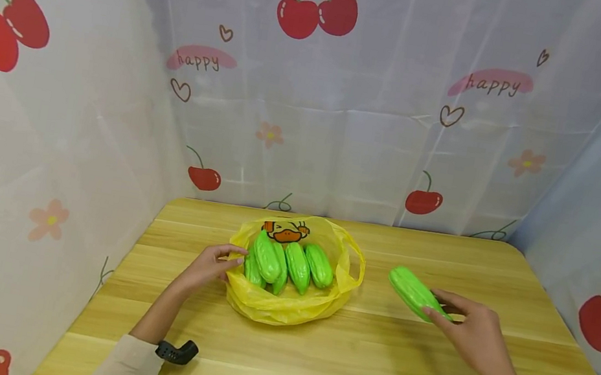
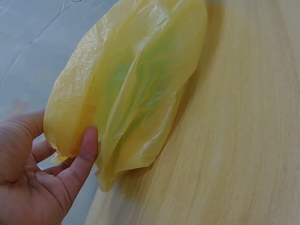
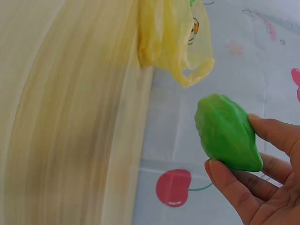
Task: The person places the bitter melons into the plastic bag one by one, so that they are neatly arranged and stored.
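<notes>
A yellow plastic bag (image 1: 282, 306) stands with its mouth open on the table, a cartoon duck printed on its far inner side. Inside lie several glossy green toy bitter melons (image 1: 298, 267). At the bag's left rim, my left hand (image 1: 210, 267) pinches the plastic between thumb and fingers; the left wrist view shows that hand (image 2: 51, 173) at the bag's edge, with green showing through. To the right of the bag, my right hand (image 1: 475, 333) holds another ridged toy bitter melon (image 1: 414, 292) above the table, gripping one end; its pointed tip (image 3: 234, 140) faces the right wrist camera.
The light wooden table (image 1: 306, 372) reaches back to a white curtain (image 1: 345, 129) printed with cherries, hearts and "happy". Similar cloth hangs at the left and right sides. The bag's loop handle (image 1: 358, 259) sticks out toward the right. Black bands (image 1: 177, 351) sit on the wrists.
</notes>
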A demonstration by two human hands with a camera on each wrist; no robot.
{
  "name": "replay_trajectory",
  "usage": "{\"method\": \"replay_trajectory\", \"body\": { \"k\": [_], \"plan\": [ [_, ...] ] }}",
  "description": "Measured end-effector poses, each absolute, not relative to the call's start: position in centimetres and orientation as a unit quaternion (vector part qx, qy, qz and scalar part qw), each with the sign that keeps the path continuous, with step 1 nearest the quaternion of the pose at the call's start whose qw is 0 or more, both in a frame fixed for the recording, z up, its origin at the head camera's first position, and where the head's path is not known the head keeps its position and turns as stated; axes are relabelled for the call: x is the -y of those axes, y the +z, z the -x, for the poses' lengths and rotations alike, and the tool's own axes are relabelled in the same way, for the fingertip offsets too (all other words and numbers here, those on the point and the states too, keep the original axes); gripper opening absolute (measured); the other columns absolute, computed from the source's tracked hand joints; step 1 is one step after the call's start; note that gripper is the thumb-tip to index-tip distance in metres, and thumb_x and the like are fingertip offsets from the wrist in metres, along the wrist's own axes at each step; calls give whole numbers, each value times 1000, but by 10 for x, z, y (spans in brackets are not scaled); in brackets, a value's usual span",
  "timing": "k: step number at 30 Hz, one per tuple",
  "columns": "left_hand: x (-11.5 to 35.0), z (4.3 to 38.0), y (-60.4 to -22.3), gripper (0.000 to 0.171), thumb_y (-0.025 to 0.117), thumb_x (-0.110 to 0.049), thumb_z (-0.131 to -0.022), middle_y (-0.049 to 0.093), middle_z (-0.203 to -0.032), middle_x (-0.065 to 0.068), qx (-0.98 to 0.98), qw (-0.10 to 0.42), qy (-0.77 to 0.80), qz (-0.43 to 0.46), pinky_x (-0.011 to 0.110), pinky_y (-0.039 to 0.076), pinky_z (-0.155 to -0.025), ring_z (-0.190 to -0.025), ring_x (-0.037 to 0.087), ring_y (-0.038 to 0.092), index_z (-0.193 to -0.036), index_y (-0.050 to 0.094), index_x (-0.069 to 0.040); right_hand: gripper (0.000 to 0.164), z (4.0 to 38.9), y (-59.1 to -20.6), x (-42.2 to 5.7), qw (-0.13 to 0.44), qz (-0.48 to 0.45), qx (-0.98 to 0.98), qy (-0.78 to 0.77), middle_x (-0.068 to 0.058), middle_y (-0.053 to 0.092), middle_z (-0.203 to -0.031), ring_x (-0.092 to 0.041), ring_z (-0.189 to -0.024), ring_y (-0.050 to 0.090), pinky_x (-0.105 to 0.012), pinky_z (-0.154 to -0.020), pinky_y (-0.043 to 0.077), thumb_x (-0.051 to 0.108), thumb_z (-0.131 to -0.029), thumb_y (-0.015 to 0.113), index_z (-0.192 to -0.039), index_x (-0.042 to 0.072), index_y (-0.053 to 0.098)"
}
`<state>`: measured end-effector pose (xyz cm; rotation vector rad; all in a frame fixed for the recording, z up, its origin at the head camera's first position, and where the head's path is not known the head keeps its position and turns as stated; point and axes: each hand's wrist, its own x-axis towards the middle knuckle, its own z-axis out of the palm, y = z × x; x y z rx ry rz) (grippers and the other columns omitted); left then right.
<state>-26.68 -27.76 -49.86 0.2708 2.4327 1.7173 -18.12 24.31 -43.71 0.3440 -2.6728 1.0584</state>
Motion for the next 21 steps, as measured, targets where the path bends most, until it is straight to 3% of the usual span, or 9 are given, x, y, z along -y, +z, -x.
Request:
{"method": "replay_trajectory", "body": {
  "k": [21],
  "plan": [
    [278, 265, -496, 31, 59, -11, -104, 57, -139, 21, -809, 74, 576, -91, 35, 59, -68, -90, 19, 68, -133, 64, -3, 40, 181, -437, -206, 113, -139, 893, 412, -18, 72, -115, -34, -98, 70, -30, -70, 61, 20, -89, 81, -124, 2, 72]
  ]
}}
